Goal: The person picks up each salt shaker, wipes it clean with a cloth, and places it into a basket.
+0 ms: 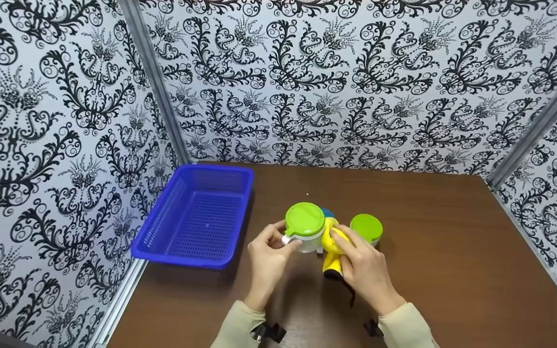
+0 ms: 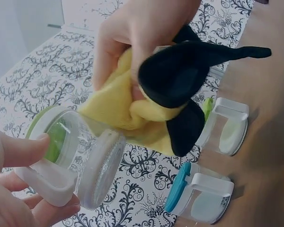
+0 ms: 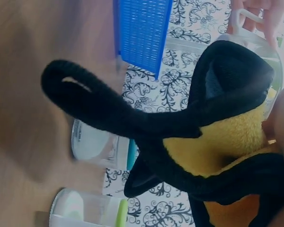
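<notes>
My left hand (image 1: 270, 253) grips the white handle of a clear jar (image 1: 305, 220) with a green lid, held above the table. In the left wrist view the jar is tilted on its side, its transparent wall showing. My right hand (image 1: 368, 266) pinches a yellow cloth (image 2: 113, 106) with black edging and a hanging black loop (image 3: 85, 90). The cloth lies against the jar's side, and the right fingertips are partly hidden by its folds. Behind the hands stand a blue-lidded jar (image 2: 210, 198) and another green-lidded jar (image 1: 366, 227), both with white handles.
A blue perforated plastic basket (image 1: 182, 263) sits at the left of the brown table (image 1: 452, 270). Walls with black-and-white scroll patterns (image 1: 307, 87) enclose the table at the back and both sides, with grey metal strips at the corners.
</notes>
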The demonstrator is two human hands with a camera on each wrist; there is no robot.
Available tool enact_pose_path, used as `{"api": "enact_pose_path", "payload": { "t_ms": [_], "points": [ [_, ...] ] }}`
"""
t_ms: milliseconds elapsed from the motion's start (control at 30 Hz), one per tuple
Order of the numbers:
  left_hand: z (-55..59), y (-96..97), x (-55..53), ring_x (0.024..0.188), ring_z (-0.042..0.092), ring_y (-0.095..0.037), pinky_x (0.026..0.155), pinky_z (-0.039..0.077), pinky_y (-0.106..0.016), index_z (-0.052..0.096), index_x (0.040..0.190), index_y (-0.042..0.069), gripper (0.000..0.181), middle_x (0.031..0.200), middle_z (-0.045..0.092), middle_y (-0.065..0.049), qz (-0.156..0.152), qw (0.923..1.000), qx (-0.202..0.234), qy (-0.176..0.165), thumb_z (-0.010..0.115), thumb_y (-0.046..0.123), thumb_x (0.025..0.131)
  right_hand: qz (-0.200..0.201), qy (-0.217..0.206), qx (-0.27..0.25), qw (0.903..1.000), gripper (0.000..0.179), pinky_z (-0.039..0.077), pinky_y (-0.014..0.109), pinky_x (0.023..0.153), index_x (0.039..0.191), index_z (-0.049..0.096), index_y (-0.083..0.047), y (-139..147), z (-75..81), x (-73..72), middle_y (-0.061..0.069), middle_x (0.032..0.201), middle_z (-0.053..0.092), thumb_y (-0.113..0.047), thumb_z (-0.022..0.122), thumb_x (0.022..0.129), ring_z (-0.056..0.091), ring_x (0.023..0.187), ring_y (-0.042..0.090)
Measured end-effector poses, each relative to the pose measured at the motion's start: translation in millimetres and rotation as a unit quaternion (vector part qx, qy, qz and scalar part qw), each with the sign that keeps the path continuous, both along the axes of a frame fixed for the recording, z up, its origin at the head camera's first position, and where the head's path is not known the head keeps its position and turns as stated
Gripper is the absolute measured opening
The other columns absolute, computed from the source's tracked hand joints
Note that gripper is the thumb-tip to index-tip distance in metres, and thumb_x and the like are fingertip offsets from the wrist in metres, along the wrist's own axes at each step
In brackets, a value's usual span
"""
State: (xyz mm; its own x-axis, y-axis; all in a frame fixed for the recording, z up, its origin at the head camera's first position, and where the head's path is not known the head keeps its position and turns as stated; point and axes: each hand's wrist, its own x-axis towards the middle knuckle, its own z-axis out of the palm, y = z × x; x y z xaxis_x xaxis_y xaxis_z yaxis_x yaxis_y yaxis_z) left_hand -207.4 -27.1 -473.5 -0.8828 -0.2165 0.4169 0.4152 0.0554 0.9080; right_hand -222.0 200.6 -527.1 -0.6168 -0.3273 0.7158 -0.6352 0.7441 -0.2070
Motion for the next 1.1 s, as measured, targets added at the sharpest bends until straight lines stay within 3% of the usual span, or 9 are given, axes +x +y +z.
{"api": "enact_pose_path", "payload": {
  "t_ms": [267, 600, 867, 1100],
  "points": [
    [-1.3, -0.2, -0.4, 0.093, 0.07, -0.024, 0.074, 0.059, -0.033, 0.053, 0.072, -0.005, 0.033, 0.111, 0.072, -0.017, -0.006, 0.9998, 0.013, -0.01, 0.085, -0.01, 0.069, -0.028, -0.02, 0.028, 0.999, 0.056, 0.06, 0.043, 0.07, 0.133, 0.067, -0.019, 1, -6.2, -0.8, 0.008, 0.133, 0.061, 0.001, 0.074, 0.08, 0.066, 0.109, 0.031],
    [-1.5, -0.8, -1.1, 0.095, 0.07, -0.026, 0.079, 0.059, -0.041, 0.057, 0.078, -0.006, 0.028, 0.113, 0.07, -0.021, -0.032, 0.9993, 0.016, -0.011, 0.084, -0.009, 0.072, -0.014, -0.028, 0.0, 0.9995, 0.054, 0.059, 0.046, 0.073, 0.135, 0.065, -0.018, 2, -4.3, 3.0, 0.009, 0.136, 0.06, 0.0, 0.071, 0.084, 0.065, 0.113, 0.032],
    [-1.4, -2.6, -0.3, 0.098, 0.07, -0.026, 0.079, 0.059, -0.038, 0.06, 0.081, -0.006, 0.026, 0.116, 0.069, -0.022, -0.049, 0.9987, -0.003, 0.009, 0.085, -0.008, 0.073, -0.006, -0.028, -0.004, 0.9996, 0.052, 0.059, 0.044, 0.071, 0.134, 0.066, -0.016, 4, -3.0, 4.8, 0.009, 0.136, 0.059, 0.001, 0.066, 0.085, 0.065, 0.112, 0.031],
    [-0.9, -5.0, 0.9, 0.095, 0.07, -0.024, 0.077, 0.059, -0.033, 0.057, 0.075, -0.007, 0.028, 0.114, 0.07, -0.02, -0.037, 0.9993, 0.002, 0.005, 0.085, -0.009, 0.071, -0.007, -0.027, 0.0, 0.9996, 0.055, 0.059, 0.044, 0.072, 0.136, 0.065, -0.018, 9, 7.2, 4.8, 0.007, 0.136, 0.06, 0.002, 0.068, 0.084, 0.065, 0.111, 0.03]
  ]
}}
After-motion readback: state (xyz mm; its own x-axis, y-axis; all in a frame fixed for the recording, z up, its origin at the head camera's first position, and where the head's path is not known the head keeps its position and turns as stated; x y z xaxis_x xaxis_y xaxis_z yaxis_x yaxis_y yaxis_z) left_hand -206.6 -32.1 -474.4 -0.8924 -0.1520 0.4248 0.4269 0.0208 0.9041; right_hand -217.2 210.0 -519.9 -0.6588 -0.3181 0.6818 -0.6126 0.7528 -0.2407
